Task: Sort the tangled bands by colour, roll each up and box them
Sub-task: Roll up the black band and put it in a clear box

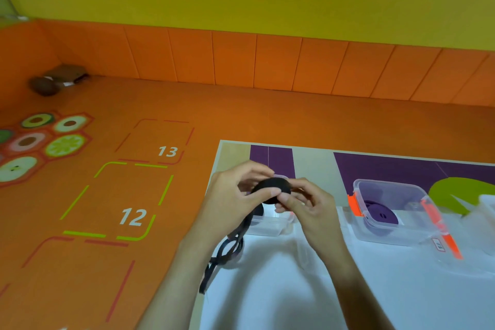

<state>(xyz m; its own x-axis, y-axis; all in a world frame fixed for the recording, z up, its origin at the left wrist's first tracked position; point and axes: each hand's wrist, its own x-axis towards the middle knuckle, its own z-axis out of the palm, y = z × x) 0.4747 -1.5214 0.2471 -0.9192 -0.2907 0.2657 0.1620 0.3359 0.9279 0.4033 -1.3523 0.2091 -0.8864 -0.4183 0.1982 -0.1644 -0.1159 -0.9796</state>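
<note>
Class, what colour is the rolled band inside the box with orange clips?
Purple: the rolled band shows best in the head view.

Left box [267, 225]: largely hidden
Right-edge container [488, 202]: cut off by the frame
Lid label [438, 244]: too blurred to be read
Far-left brown object [57, 79]: not identified
</note>
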